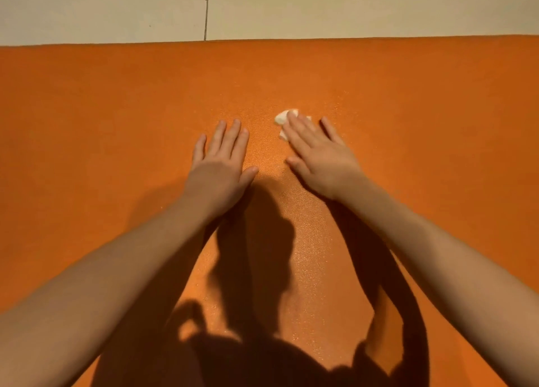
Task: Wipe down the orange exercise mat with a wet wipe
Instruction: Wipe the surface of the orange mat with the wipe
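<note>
1. Head view looks straight down on the orange exercise mat, which fills most of the picture and lies flat on the floor.
2. Its far edge runs from side to side, and the mat passes out of sight at both the left and the right, so its long axis lies crosswise to the person. The near edge is not visible.
3. A wet wipe, white and bunched up, sits on the mat around its middle, well short of the far edge. Only scraps of it show, so I cannot tell which way it points.
4. On top of the wipe lies the right hand, palm down, fingers straight and angled toward the mat's far left, pressing the wipe flat rather than clutching it.
5. Just to its left the left hand rests palm down on bare mat, fingers stretched toward the far edge, thumb out, holding nothing.
6. Both hands are apart, not touching.
7. Beyond the mat's far edge the floor is pale tile, with one grout line running away from the mat.
8. Dark shadows of the arms fall across the nearer part of the mat.
</note>
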Motion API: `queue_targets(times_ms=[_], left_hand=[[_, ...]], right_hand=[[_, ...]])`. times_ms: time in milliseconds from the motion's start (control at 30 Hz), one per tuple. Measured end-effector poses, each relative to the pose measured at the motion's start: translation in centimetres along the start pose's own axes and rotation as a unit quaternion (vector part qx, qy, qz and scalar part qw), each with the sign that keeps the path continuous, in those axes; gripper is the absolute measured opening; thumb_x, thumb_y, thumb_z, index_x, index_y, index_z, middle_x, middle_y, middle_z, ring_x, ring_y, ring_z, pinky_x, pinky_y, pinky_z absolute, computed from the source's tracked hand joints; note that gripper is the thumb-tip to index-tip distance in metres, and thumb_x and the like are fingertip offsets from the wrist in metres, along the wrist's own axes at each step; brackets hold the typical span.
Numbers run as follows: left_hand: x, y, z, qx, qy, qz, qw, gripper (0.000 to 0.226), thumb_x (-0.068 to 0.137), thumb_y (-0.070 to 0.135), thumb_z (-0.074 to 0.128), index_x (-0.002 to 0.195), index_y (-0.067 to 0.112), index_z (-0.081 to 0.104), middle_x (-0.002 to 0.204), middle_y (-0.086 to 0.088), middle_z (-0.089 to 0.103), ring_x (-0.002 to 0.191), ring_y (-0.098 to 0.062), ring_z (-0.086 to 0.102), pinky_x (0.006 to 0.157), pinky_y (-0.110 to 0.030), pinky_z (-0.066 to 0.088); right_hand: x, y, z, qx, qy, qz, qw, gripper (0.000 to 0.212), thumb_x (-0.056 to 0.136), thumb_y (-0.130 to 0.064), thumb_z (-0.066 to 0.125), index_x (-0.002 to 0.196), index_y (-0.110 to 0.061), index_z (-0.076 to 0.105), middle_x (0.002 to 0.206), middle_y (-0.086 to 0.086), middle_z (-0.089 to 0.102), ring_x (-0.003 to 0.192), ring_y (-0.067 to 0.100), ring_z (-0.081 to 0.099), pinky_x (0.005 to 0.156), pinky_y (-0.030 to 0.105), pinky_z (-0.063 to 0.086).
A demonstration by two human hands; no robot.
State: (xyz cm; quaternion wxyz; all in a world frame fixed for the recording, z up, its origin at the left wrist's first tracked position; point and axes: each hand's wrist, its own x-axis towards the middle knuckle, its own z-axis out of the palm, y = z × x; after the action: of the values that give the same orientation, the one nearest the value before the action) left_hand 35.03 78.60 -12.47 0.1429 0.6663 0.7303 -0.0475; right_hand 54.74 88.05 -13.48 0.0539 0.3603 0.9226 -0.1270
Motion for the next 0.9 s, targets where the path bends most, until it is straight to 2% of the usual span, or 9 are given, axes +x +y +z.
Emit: queue_targets(times_ms=[167, 200, 267, 333, 367, 467, 567, 733, 900], left_hand=[[0.7, 0.0, -1.3, 0.013, -0.016, 0.002, 1.000, 0.076, 0.098, 0.051, 0.044, 0.156, 0.015, 0.011, 0.164, -0.004, 0.004, 0.150, -0.025, 0.001, 0.119, -0.043, 0.006], [1.1, -0.1, -1.6, 0.018, -0.022, 0.009, 1.000, 0.079, 0.096, 0.053, 0.046, 0.156, 0.015, 0.012, 0.164, -0.005, 0.005, 0.150, -0.026, 0.002, 0.118, -0.043, 0.006], [1.8, -0.4, -2.2, 0.035, -0.046, 0.023, 0.998, 0.083, 0.095, 0.057, 0.045, 0.157, 0.017, 0.006, 0.165, -0.002, -0.002, 0.150, -0.025, -0.003, 0.119, -0.043, 0.002], [2.3, -0.5, -2.6, 0.049, -0.085, 0.028, 0.995, 0.085, 0.095, 0.059, 0.041, 0.157, 0.019, -0.003, 0.164, 0.000, -0.012, 0.150, -0.024, -0.011, 0.120, -0.046, -0.002], [2.5, -0.4, -2.7, 0.050, -0.098, 0.025, 0.994, 0.086, 0.095, 0.059, 0.041, 0.156, 0.019, -0.005, 0.164, 0.001, -0.014, 0.150, -0.024, -0.012, 0.120, -0.046, -0.001], [2.8, 0.0, -3.0, 0.052, -0.108, 0.015, 0.993, 0.089, 0.093, 0.059, 0.046, 0.156, 0.019, -0.003, 0.164, 0.001, -0.011, 0.150, -0.024, -0.009, 0.120, -0.047, 0.003], [3.0, 0.2, -3.4, 0.059, -0.106, 0.014, 0.993, 0.092, 0.091, 0.059, 0.051, 0.157, 0.021, -0.001, 0.164, 0.000, -0.006, 0.150, -0.026, -0.003, 0.119, -0.047, 0.009], [3.4, 0.6, -4.3, 0.069, -0.122, 0.017, 0.990, 0.094, 0.088, 0.059, 0.056, 0.157, 0.024, 0.003, 0.164, 0.001, -0.006, 0.148, -0.028, 0.003, 0.116, -0.048, 0.016], [3.8, 1.6, -5.2, 0.038, -0.156, -0.004, 0.987, 0.100, 0.084, 0.067, 0.055, 0.157, 0.021, 0.003, 0.164, 0.000, -0.009, 0.149, -0.031, -0.001, 0.118, -0.052, 0.015]], right_hand=[[3.6, 0.6, -0.7, 0.042, 0.029, 0.172, 0.984, 0.063, 0.105, -0.042, 0.022, 0.156, -0.011, 0.002, 0.164, 0.006, -0.008, 0.151, 0.019, -0.008, 0.120, 0.039, -0.009], [3.8, 0.0, -0.6, 0.055, 0.026, 0.162, 0.985, 0.064, 0.105, -0.042, 0.023, 0.156, -0.010, 0.002, 0.164, 0.007, -0.008, 0.151, 0.020, -0.009, 0.120, 0.039, -0.009], [3.4, -0.1, -0.5, 0.050, 0.009, 0.078, 0.996, 0.064, 0.104, -0.043, 0.024, 0.156, -0.011, 0.003, 0.164, 0.006, -0.006, 0.151, 0.020, -0.007, 0.119, 0.036, -0.010], [3.2, 1.8, -1.3, -0.004, -0.003, -0.005, 1.000, 0.067, 0.099, -0.048, 0.015, 0.157, -0.014, 0.007, 0.164, 0.005, -0.001, 0.151, 0.020, 0.001, 0.118, 0.034, -0.009], [3.6, 3.0, -1.7, -0.027, -0.003, -0.014, 1.000, 0.069, 0.097, -0.050, 0.011, 0.157, -0.015, 0.009, 0.164, 0.004, 0.001, 0.151, 0.020, 0.004, 0.118, 0.035, -0.008], [5.6, 5.1, -2.5, -0.028, -0.004, 0.084, 0.996, 0.062, 0.104, -0.044, 0.020, 0.157, -0.015, 0.005, 0.164, 0.004, -0.002, 0.151, 0.020, 0.001, 0.120, 0.039, -0.007], [7.8, 2.6, -2.6, 0.033, 0.010, 0.177, 0.984, 0.065, 0.105, -0.044, 0.021, 0.157, -0.011, 0.000, 0.164, 0.007, -0.009, 0.151, 0.021, -0.008, 0.121, 0.040, -0.006], [7.7, 2.7, -2.9, -0.005, -0.014, 0.045, 0.999, 0.064, 0.104, -0.045, 0.021, 0.157, -0.015, 0.000, 0.164, 0.004, -0.007, 0.151, 0.017, -0.005, 0.120, 0.038, -0.008], [10.2, 4.6, -4.2, 0.008, -0.012, 0.194, 0.981, 0.063, 0.105, -0.045, 0.017, 0.156, -0.013, -0.002, 0.164, 0.006, -0.008, 0.151, 0.020, -0.006, 0.120, 0.041, -0.007]])
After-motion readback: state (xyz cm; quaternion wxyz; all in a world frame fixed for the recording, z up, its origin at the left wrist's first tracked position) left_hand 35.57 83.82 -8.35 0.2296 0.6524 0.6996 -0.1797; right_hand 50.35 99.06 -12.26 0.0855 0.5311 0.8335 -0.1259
